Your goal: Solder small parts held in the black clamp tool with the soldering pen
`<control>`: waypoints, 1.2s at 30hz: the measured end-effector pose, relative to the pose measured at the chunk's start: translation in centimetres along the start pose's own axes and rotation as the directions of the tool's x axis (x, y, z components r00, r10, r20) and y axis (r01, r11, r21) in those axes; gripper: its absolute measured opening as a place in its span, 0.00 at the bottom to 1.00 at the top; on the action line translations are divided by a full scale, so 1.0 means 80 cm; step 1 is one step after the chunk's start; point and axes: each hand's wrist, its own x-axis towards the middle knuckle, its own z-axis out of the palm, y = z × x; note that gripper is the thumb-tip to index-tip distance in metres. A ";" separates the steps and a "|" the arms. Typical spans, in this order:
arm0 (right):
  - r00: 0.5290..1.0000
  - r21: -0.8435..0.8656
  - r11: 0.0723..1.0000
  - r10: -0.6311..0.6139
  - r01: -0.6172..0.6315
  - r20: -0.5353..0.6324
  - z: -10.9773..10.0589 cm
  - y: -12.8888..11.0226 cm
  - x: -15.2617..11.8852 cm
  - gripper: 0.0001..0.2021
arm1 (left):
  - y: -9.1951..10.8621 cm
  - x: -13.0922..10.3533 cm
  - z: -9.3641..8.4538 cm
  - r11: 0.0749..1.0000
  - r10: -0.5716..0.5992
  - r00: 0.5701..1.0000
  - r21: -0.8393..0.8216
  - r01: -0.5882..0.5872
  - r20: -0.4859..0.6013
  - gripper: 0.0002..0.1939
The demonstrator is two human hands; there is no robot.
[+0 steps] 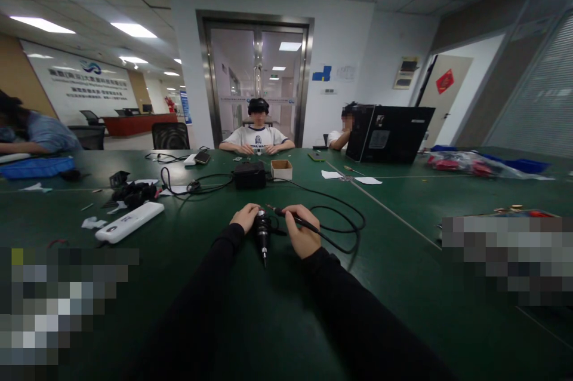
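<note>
Sleeves of dark cloth (pixel 203 276) reach forward over a glossy green table (pixel 264 327). Just ahead, a tapering black cylindrical tool with a silver pointed tip (pixel 263 233) sits between the two hands, tip toward the wearer; whether it rests on the table is unclear. Loosely held, its round body could roll, and a snag in the cable could drag the right hand's piece aside. The left hand (pixel 245 217) is curled nearly closed, fingertips on the tool's far end. The right hand (pixel 305 234) is half closed, pinching a slim black pen-shaped piece with a thin end (pixel 280 212) near that same end. Right of it loops a thin black cable (pixel 359 227); well to the left lies a long rounded white bar (pixel 129 223). Farther out are a black rectangular box (pixel 249 175) and a small open cardboard box (pixel 282 173). Beyond, a person in a white T-shirt (pixel 245 137) sits facing the wearer.
</note>
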 end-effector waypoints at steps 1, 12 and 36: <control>1.000 0.002 1.000 0.001 -0.001 0.004 0.000 -0.001 0.000 0.09 | -0.001 -0.003 0.000 1.000 -0.008 1.000 -0.019 0.008 -0.004 0.11; 0.999 0.040 0.999 -0.016 0.014 0.050 0.001 -0.015 -0.003 0.08 | 0.006 -0.016 -0.002 0.962 -0.015 1.000 -0.274 0.014 -0.002 0.12; 0.998 0.031 0.999 -0.035 0.034 0.044 0.000 -0.017 -0.003 0.08 | 0.005 -0.017 0.001 0.930 0.065 0.998 -0.362 -0.060 0.000 0.13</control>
